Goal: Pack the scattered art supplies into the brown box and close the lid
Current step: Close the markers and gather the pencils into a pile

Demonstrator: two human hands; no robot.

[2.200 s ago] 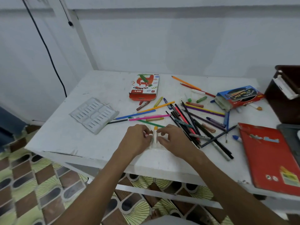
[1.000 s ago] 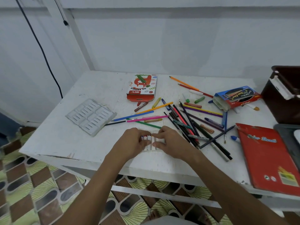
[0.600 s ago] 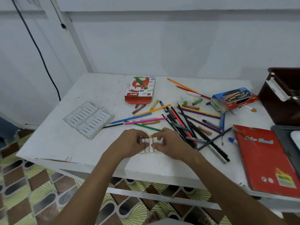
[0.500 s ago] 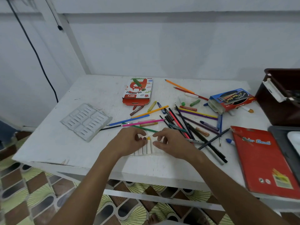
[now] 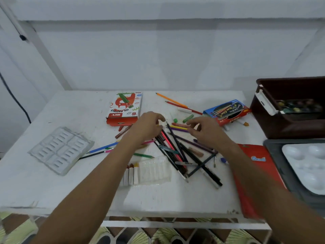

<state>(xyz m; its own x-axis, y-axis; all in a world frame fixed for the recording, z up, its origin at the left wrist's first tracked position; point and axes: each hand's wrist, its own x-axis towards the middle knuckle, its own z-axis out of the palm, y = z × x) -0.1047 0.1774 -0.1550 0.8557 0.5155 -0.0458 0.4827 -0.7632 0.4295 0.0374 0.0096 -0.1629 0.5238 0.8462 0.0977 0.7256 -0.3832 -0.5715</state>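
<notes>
My left hand (image 5: 149, 126) hovers over the pile of coloured pencils (image 5: 177, 150) in the middle of the white table (image 5: 52, 191), fingers loosely curled, nothing visibly held. My right hand (image 5: 204, 129) is spread loosely beside it, fingertips close to a red crayon (image 5: 178, 124) and a green crayon (image 5: 188, 118). A clear pastel tray (image 5: 154, 170) lies nearer me with three pastels (image 5: 131, 174) in its left slots. The brown box (image 5: 281, 127) stands open at the right, with several small things inside.
An oil pastel carton (image 5: 124, 110) and a blue pencil carton (image 5: 226, 111) lie at the back. A second clear tray (image 5: 59, 149) sits on the left. A red book (image 5: 255, 173) and a white palette (image 5: 306, 166) on a grey tray lie at the right.
Both hands have let go of the clear pastel tray near the front edge and moved away from me to the pencil pile. The tray stays put with its pastels.
</notes>
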